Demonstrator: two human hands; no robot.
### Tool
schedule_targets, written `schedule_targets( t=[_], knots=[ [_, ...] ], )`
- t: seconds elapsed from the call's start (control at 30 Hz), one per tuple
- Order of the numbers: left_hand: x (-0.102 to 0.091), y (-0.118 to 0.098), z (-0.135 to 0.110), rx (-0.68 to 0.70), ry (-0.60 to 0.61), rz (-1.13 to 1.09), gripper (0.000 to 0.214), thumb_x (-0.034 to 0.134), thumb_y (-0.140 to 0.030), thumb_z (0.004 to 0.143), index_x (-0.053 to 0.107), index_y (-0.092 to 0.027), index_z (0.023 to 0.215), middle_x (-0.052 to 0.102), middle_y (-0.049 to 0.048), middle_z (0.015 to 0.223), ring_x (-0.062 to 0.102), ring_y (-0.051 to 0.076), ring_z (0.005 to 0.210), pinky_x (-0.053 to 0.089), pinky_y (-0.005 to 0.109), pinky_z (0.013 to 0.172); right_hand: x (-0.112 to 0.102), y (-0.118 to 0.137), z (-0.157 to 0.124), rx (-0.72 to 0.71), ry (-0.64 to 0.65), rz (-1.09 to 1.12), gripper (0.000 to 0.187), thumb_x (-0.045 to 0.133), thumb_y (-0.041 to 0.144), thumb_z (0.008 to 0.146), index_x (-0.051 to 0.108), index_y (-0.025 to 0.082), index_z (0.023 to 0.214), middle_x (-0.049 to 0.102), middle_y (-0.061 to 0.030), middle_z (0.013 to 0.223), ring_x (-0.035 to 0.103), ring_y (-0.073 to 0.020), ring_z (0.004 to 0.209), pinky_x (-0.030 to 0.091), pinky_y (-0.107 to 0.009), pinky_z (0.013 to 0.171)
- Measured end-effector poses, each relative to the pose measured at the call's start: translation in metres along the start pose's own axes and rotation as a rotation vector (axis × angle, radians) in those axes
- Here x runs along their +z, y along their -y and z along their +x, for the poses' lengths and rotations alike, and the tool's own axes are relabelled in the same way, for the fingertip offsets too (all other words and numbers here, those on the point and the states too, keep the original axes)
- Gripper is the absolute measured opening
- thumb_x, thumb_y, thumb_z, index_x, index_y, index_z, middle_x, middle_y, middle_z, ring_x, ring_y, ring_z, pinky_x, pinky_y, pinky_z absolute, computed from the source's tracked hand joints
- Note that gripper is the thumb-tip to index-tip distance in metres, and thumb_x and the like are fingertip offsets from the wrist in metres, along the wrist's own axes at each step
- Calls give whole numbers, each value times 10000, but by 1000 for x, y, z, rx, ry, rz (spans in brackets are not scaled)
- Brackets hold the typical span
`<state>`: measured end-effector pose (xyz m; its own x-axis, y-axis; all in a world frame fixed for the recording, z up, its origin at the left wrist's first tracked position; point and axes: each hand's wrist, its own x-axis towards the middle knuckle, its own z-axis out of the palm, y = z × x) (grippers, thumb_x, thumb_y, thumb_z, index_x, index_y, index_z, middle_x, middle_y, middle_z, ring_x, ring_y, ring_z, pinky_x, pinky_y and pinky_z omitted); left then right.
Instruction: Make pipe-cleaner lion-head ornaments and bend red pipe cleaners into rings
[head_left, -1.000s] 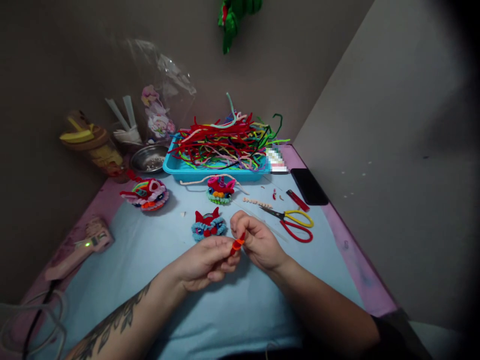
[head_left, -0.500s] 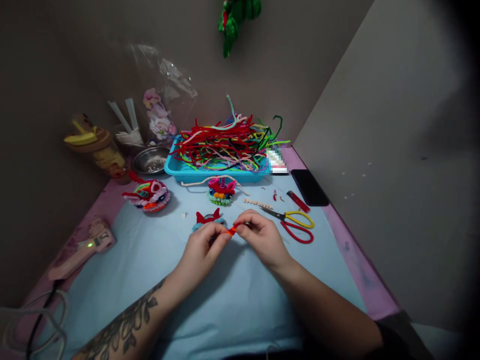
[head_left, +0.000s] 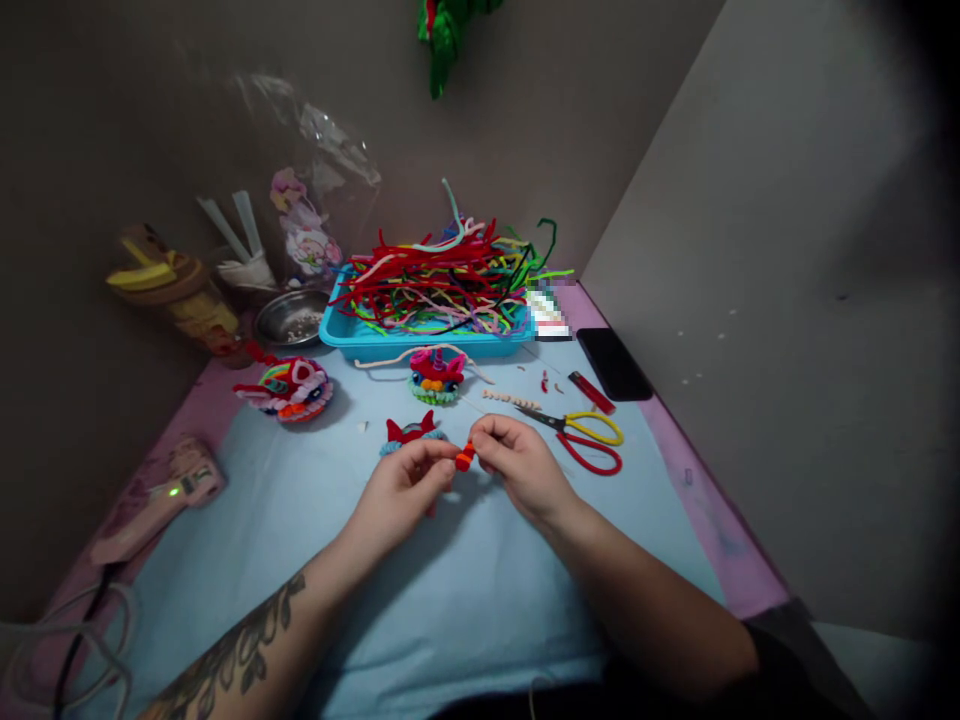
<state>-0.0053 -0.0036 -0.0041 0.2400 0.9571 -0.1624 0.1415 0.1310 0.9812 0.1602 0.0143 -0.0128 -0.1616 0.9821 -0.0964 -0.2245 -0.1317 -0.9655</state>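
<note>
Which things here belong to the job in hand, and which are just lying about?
Likely the job's: red-orange piece between left hand and right hand; fuzzy stems in blue tray; scissors; pink corded tool.

Probably just lying about: black phone; lidded cup.

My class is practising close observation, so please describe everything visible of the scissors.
The scissors have dark, metallic-looking blades and two loops, the farther yellow, the nearer red. They lie unheld on the blue cloth, loops spread apart, blades pointing left and slightly toward the far side. The tips end beside a beige twisted strip; whether they touch it is unclear.
</note>
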Motion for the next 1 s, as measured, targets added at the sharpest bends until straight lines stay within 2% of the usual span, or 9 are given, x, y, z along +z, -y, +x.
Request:
schedule_targets(
  t=[0.1,0.2,0.33,0.43,0.57,0.73,0.83,1.0],
  knots=[
    [2,3,-5,310,-177,344,159,661,-294,775,660,-169,874,668,39,785,599,127,645,481,226,551,6,1,-2,-10,-17,21,263,693,399,725,575,173,662,466,50,562,373,-83,521,310,-224,521],
    [3,6,-9,583,-272,585,86,661,-231,787,647,-176,852,683,29,764,630,133,669,506,230,583,11,-1,-4,-16,-24,37,273,691,415,730,576,177,663,486,44,573,407,-90,538,340,-226,535],
    [1,7,-9,779,-327,715,68,617,-174,824,633,-175,890,696,31,767,657,134,708,525,225,626,12,-5,-5,-39,-13,37,245,686,409,751,602,182,713,529,29,622,461,-101,583,381,-231,573],
    [-4,5,-8,824,-334,695,84,626,-155,816,630,-171,898,695,34,766,657,129,709,530,218,644,5,-3,-3,-121,24,-10,212,688,401,759,652,193,785,589,-2,737,526,-125,683,429,-256,644],
    [-9,1,-6,840,-332,655,100,638,-139,807,628,-170,901,692,36,767,651,125,714,531,210,653,-6,7,-2,-327,54,-202,215,712,352,750,694,223,921,595,-43,932,548,-146,790,454,-273,676],
    [-12,4,-6,873,-296,671,118,626,-129,813,631,-167,925,695,52,807,656,133,748,535,223,689,-10,14,-6,-517,97,-469,129,676,222,790,693,221,918,596,-37,897,529,-115,688,424,-238,563],
    [-12,4,-6,871,-267,659,114,625,-127,813,637,-158,922,691,54,804,652,130,739,531,218,686,-10,14,-8,-668,107,-556,85,608,187,835,675,207,882,602,-46,848,573,-148,765,469,-265,620],
    [-8,-4,-7,825,-220,598,46,617,-145,824,644,-160,858,681,31,736,638,116,673,514,203,634,-11,12,-9,-900,109,-656,154,556,96,830,629,194,924,593,-56,847,582,-161,794,497,-298,698]
  ],
)
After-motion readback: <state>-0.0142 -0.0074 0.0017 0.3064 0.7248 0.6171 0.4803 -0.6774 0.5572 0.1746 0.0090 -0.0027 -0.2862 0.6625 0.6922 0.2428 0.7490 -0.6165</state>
